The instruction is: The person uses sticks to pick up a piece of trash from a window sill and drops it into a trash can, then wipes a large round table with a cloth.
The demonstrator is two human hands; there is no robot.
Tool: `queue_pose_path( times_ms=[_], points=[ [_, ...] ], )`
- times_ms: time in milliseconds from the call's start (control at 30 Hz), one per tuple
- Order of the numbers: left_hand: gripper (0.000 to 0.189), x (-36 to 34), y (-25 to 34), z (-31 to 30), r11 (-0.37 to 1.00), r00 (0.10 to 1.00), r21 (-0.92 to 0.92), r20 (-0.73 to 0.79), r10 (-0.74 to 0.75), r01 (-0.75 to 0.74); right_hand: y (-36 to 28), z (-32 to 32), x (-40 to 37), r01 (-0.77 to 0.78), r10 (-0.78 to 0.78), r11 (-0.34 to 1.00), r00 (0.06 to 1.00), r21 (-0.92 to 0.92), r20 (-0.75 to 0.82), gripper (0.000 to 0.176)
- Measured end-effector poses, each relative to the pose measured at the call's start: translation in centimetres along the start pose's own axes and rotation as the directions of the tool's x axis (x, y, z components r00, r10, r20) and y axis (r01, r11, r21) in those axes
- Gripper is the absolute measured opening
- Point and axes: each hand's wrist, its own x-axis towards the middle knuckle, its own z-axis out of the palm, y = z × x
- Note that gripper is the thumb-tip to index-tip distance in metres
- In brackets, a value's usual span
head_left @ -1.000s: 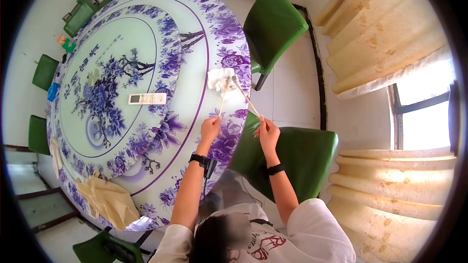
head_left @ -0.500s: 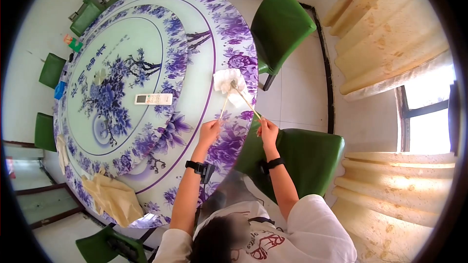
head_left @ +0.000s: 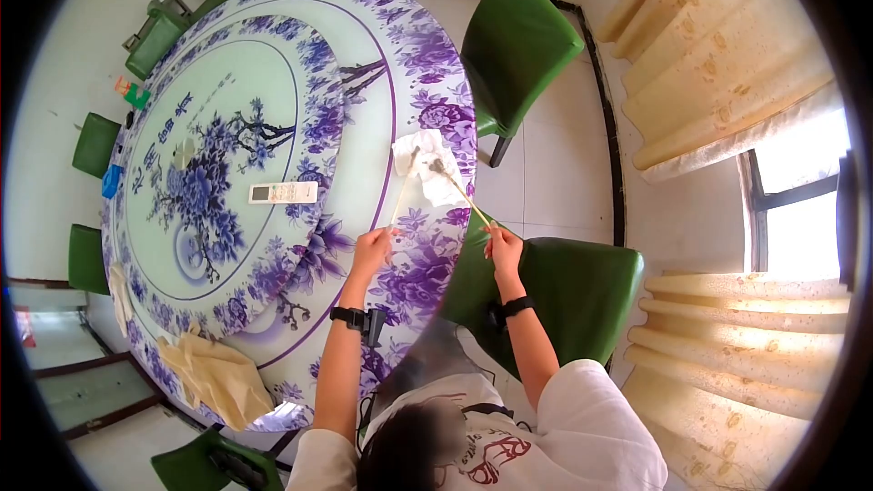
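On the table's near right side lies a crumpled white tissue with dark smudges or tips over it. My left hand is closed around the lower end of a thin pale stick, whose far end reaches the tissue's left part. Pinched in my right hand is a second thin stick, yellowish with a dark, brush-like tip resting over the middle of the tissue. Both sticks point away from me, their tips a little apart. Each wrist wears a black strap.
The round table has a purple floral pattern and a raised turntable. A white remote control lies on the turntable. Tan cloth sits at the near left edge. Green chairs stand around, one chair by my right arm.
My left hand has shifted left and slightly down with its stick, so the two tips have separated over the tissue. My right hand stays nearly in place.
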Motion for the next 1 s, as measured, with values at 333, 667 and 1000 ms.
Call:
queue_pose_path(
  times_ms=[333, 667, 1000],
  points=[
    [0.032, 2.8, -0.1, -0.6, 0.993, 0.997, 0.119, -0.074, 0.038, -0.029, -3.5, -0.1, -2.1, 0.202, -0.220, 0.948, 0.974, -0.247, -0.046, 0.031],
    [0.026, 2.1, -0.5, 1.1, 0.977, 0.997, 0.206, -0.061, -0.038, 0.050, 1.5, 0.7, -0.2, 0.232, -0.270, 0.911, 0.960, -0.340, -0.069, 0.033],
    [0.026, 0.3, -2.2, 3.0, 0.943, 0.993, 0.327, -0.077, 0.095, -0.065, 2.2, 4.5, -1.1, 0.221, -0.234, 0.934, 0.972, -0.282, -0.013, 0.031]
  ],
)
